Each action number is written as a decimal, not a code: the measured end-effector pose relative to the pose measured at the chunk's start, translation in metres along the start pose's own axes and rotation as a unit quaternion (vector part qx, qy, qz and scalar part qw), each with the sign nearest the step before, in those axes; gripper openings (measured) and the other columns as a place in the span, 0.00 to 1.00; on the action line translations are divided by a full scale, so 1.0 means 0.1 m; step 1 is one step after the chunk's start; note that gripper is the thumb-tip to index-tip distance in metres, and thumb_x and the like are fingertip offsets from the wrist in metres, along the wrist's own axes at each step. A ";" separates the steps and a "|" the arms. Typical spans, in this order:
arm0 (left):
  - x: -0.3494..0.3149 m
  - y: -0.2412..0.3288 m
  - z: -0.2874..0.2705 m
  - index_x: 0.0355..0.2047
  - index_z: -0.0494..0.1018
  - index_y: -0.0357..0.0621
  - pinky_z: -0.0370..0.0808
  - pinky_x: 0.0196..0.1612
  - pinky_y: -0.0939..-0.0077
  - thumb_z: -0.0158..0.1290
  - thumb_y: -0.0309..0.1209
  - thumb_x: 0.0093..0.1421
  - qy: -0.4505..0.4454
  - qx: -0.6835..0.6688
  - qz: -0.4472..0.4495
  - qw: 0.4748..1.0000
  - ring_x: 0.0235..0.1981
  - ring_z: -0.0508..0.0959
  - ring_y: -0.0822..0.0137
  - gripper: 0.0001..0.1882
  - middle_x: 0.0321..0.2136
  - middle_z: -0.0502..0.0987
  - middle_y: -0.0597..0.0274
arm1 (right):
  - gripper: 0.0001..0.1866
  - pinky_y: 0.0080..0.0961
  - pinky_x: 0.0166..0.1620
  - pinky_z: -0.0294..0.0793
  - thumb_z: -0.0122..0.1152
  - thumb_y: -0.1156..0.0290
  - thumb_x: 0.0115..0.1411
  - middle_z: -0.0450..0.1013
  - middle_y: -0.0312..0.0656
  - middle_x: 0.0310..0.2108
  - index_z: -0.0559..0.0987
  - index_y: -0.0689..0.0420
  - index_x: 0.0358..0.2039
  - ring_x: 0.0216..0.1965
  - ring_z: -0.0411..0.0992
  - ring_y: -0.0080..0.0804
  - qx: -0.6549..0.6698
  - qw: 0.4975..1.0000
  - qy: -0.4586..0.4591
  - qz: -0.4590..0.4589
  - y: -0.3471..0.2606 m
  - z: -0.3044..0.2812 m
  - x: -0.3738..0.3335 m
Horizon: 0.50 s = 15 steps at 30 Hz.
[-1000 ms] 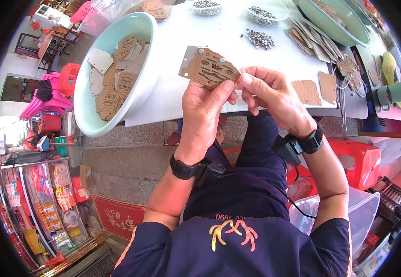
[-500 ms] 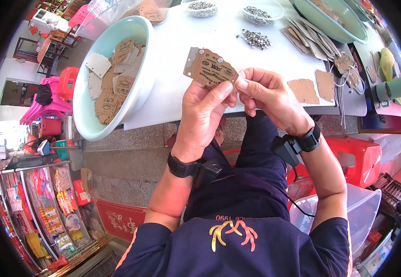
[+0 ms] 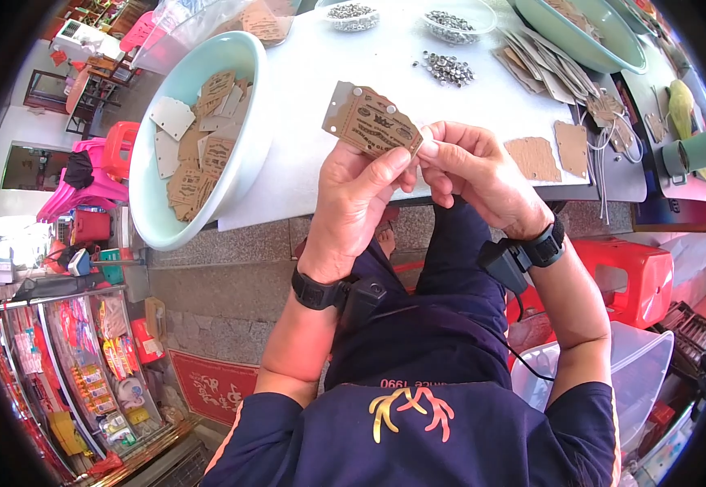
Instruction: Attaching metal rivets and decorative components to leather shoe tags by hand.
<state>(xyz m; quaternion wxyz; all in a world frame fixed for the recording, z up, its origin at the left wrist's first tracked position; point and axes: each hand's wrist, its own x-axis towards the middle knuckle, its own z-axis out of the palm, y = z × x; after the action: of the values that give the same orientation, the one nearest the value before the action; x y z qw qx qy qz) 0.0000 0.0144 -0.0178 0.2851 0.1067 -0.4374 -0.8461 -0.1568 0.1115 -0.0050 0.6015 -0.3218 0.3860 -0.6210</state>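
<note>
Above the table's near edge I hold a brown printed leather-like patch (image 3: 379, 118) with a scalloped edge, small holes and metal rivets, and a grey piece showing behind its left end. My left hand (image 3: 361, 178) pinches its lower edge between thumb and fingers. At the patch's right corner my right hand (image 3: 479, 166) is closed, thumb against forefinger; its fingertips hide what lies between them. Beyond the patch a loose heap of small silver rivets (image 3: 448, 70) lies on the white table (image 3: 320, 174). Two brown patches (image 3: 533, 159) lie flat right of my right hand.
A pale green basin (image 3: 143, 183) of patches stands at the table's left edge. Clear tubs of rivets (image 3: 450, 32) sit at the back. Stacked patches (image 3: 531, 69), white cords (image 3: 602, 178) and another green basin (image 3: 613, 45) are on the right. A red stool (image 3: 629, 280) stands beside me.
The patch stays between both hands almost where it was, with only slight finger movement. The whole view has shifted a little.
</note>
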 end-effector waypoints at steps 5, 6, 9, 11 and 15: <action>-0.01 0.04 0.05 0.45 0.70 0.38 0.70 0.38 0.76 0.53 0.26 0.62 0.026 0.100 0.050 0.993 0.32 0.73 0.72 0.12 0.36 0.75 0.62 | 0.10 0.11 0.27 0.69 0.54 0.66 0.67 0.74 0.36 0.28 0.76 0.61 0.36 0.23 0.65 0.12 0.017 1.000 -0.019 0.018 -0.01 -0.03 0.01; -0.01 0.05 0.05 0.45 0.70 0.38 0.70 0.38 0.76 0.53 0.26 0.62 0.026 0.100 0.050 0.993 0.32 0.73 0.72 0.12 0.36 0.75 0.62 | 0.10 0.11 0.27 0.69 0.54 0.66 0.67 0.74 0.36 0.28 0.76 0.61 0.36 0.23 0.65 0.12 0.017 1.000 -0.019 0.018 -0.02 -0.04 0.01; -0.01 0.06 0.04 0.46 0.69 0.38 0.70 0.38 0.76 0.53 0.25 0.61 0.016 0.113 0.048 0.992 0.32 0.73 0.72 0.13 0.36 0.75 0.62 | 0.10 0.11 0.26 0.69 0.55 0.67 0.66 0.73 0.34 0.27 0.76 0.61 0.35 0.23 0.66 0.12 0.029 0.999 -0.023 0.026 -0.02 -0.05 0.00; -0.01 0.05 0.04 0.47 0.69 0.38 0.71 0.38 0.76 0.53 0.23 0.62 0.016 0.105 0.046 0.993 0.33 0.73 0.72 0.13 0.37 0.75 0.61 | 0.10 0.12 0.25 0.71 0.55 0.67 0.66 0.72 0.34 0.26 0.76 0.62 0.34 0.22 0.68 0.13 0.031 0.999 -0.009 0.028 -0.02 -0.05 0.00; -0.01 -0.01 0.01 0.47 0.69 0.38 0.71 0.38 0.76 0.52 0.23 0.62 0.031 0.104 0.056 0.993 0.33 0.72 0.72 0.13 0.37 0.76 0.61 | 0.09 0.13 0.26 0.73 0.56 0.68 0.65 0.72 0.33 0.26 0.77 0.62 0.34 0.23 0.69 0.14 0.019 0.999 0.034 0.023 0.03 -0.02 0.01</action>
<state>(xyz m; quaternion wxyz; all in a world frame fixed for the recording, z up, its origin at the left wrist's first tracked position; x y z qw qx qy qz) -0.0003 0.0159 -0.0179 0.3328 0.1373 -0.5193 -0.7751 -0.1570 0.1108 -0.0084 0.6079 -0.2800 0.4022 -0.6248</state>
